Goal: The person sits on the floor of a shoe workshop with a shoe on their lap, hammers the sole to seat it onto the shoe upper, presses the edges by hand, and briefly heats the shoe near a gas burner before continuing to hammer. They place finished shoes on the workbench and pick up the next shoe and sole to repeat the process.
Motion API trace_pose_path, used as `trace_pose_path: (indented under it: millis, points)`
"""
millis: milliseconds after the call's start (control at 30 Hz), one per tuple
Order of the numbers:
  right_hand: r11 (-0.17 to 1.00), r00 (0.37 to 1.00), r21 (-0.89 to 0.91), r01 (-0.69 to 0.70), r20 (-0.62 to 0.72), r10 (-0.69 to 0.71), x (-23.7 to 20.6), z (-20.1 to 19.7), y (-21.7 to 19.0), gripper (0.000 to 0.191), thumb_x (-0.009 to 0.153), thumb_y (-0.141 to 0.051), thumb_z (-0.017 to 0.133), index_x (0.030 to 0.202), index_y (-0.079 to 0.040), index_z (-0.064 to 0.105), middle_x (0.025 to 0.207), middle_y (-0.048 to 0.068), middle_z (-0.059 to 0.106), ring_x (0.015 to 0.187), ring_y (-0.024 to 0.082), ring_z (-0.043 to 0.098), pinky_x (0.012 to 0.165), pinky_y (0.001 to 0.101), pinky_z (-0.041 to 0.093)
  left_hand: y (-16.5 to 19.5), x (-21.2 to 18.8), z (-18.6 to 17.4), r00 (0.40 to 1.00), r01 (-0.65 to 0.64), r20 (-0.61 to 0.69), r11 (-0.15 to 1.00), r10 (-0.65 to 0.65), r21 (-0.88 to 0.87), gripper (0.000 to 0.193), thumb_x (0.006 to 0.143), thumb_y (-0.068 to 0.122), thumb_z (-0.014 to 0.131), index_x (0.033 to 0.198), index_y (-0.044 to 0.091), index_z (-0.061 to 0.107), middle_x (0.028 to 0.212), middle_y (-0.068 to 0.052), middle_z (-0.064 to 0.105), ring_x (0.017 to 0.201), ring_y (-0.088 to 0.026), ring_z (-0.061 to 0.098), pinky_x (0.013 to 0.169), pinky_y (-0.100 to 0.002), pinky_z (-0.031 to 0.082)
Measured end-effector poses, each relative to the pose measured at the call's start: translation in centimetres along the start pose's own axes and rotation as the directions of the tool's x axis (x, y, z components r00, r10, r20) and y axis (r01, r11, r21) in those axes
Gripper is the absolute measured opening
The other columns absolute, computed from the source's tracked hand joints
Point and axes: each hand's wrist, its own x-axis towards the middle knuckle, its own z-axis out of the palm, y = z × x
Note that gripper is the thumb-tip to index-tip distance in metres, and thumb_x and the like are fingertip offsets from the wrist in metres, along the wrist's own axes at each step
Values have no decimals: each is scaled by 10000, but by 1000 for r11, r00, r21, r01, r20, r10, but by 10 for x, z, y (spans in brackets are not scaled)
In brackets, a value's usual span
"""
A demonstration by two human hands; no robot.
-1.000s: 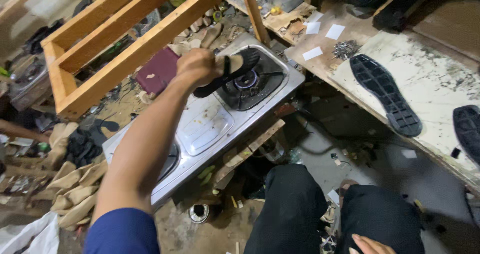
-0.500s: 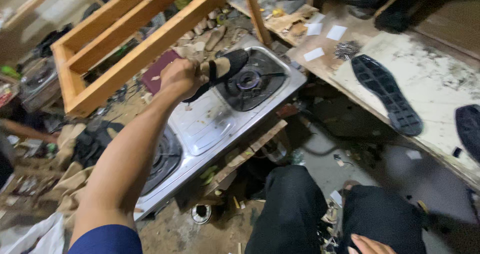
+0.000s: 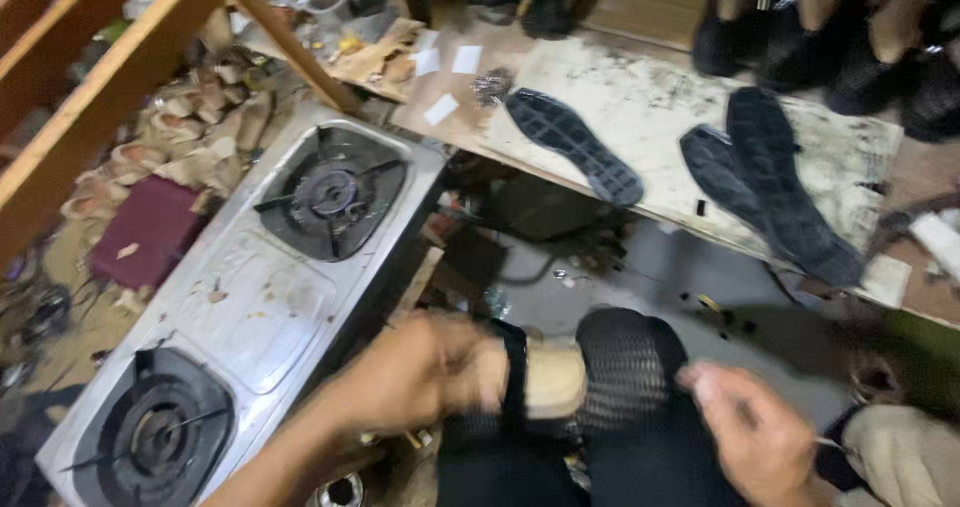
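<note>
The left hand (image 3: 425,372) is closed around a shoe upper on a pale last (image 3: 575,377), black mesh toe pointing right, holding it over the lap just right of the two-burner gas stove (image 3: 250,307). The right hand (image 3: 755,432) hovers just right of the shoe, fingers loosely half open; motion blur hides whether it pinches anything small.

Risks, as I judge them: the shoe sits close to the stove's right edge, so a swing leftward could knock it against the metal rim or the near burner grate (image 3: 155,437). Both hands are blurred with speed, and a loose one-handed hold could let the shoe slip to the cluttered floor beside the stove.

Room to move lies right of the stove: the dark gap of floor between it and the white-stained surface (image 3: 660,117) is fairly open. That surface's front edge runs diagonally away from the stove and carries three black soles (image 3: 575,147), leaving bare patches between them.
</note>
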Motion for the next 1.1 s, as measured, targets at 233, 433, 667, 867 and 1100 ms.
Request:
trace_pose_path:
  millis: [233, 433, 667, 867, 1100]
  points:
    - [516, 742, -628, 583, 153, -653, 137, -63, -16, 231, 991, -204, 740, 1142, -29, 741, 1233, 146, 728, 1145, 283, 672, 1015, 388, 521, 9, -14, 141, 934, -129, 250, 891, 257, -434, 290, 1009, 242, 669, 1200, 27, 697, 1074, -154, 741, 991, -314, 729, 866, -388, 561]
    - [448, 811, -705, 550, 323, -489, 224, -64, 24, 460, 959, -433, 851, 1169, -41, 734, 993, 181, 696, 911, 355, 675, 833, 437, 550, -13, -31, 165, 972, -181, -140, 980, 190, 79, 309, 883, 142, 654, 1169, 42, 713, 1121, -165, 725, 1031, -372, 684, 850, -440, 547]
    - [656, 827, -561, 505, 98, -553, 193, -53, -23, 302, 1052, -135, 618, 1330, -31, 670, 1020, 147, 691, 780, 213, 615, 716, 342, 510, -22, -51, 148, 960, -98, -280, 940, 2, -328, 334, 956, 193, 677, 1245, 28, 696, 1154, -138, 765, 1069, -238, 735, 946, -343, 563]
    - [938, 773, -170, 303, 620, -138, 50, -8, -108, 345, 915, -128, 597, 1244, -121, 700, 922, 39, 762, 654, 73, 666, 568, 253, 551, -28, -31, 156, 974, -217, -226, 400, 25, -890, 506, 1026, 159, 640, 1470, -41, 507, 1330, -210, 667, 1140, -221, 677, 1014, -362, 542]
    - [622, 494, -70, 780, 680, -542, 16, 53, -145, 336, 810, -244, 714, 1108, -90, 724, 1175, 87, 734, 977, 231, 703, 806, 335, 523, -28, -27, 162, 958, -254, -261, 67, -119, -965, 444, 1093, 293, 559, 1342, -73, 591, 1135, -217, 717, 978, -269, 751, 846, -377, 605]
